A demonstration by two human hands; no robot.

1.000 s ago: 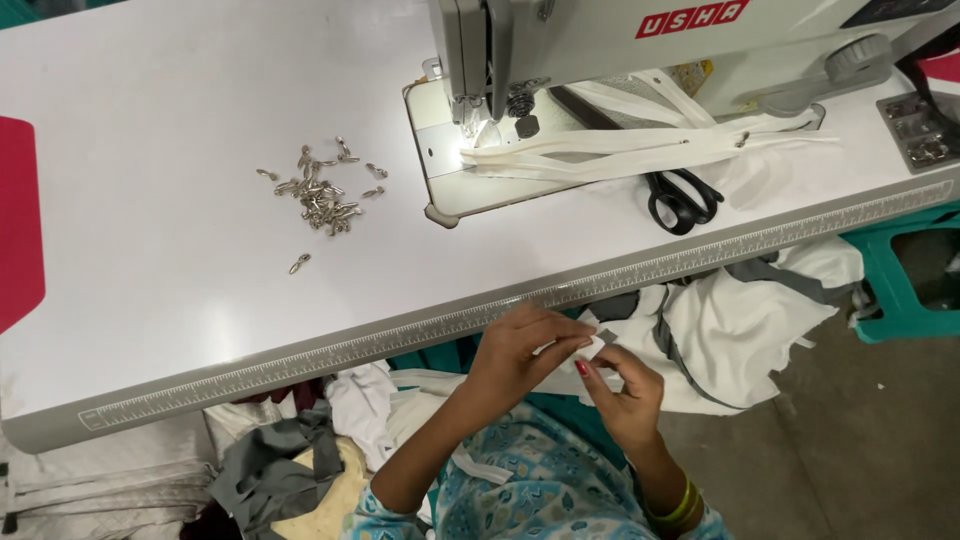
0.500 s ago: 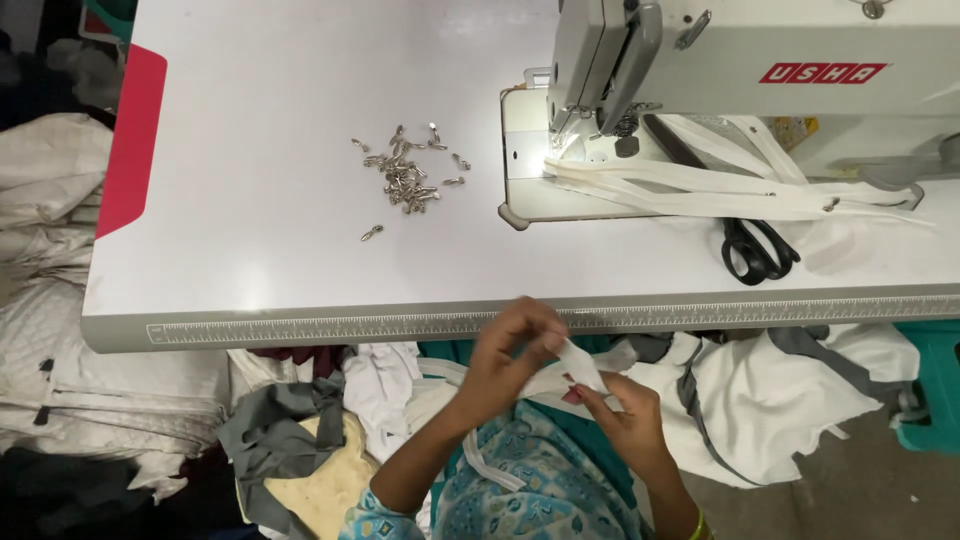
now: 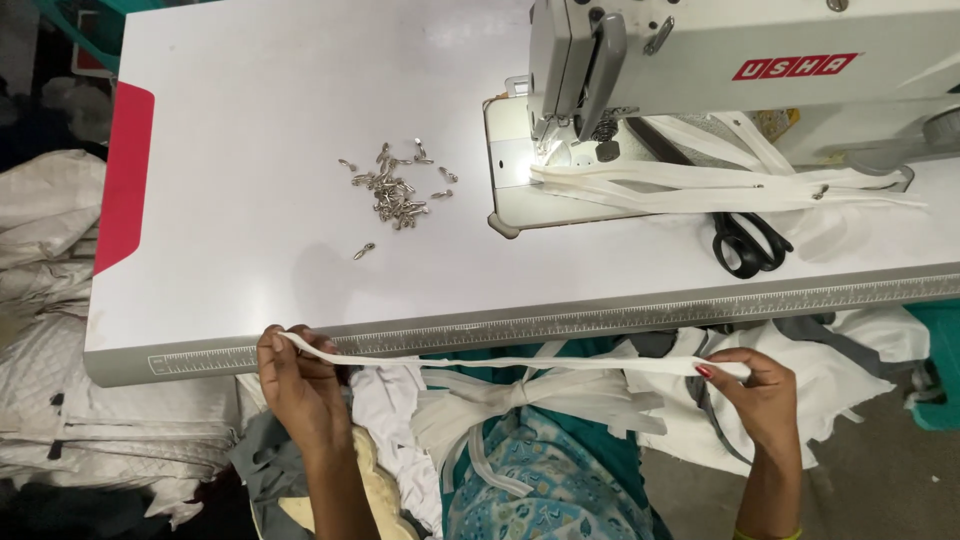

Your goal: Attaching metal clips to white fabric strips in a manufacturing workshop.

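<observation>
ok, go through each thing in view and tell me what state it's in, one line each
white strip: stretched taut along the table's front edge
left hand: pinching the strip's end
right hand: gripping the other end
scissors: closed, flat on the table
metal zipper sliders: loose, scattered
sewing machine: white strips lying under its head

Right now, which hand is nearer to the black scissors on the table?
Right. The right hand is just below the black scissors, past the table edge; the left hand is far toward the table's other end.
</observation>
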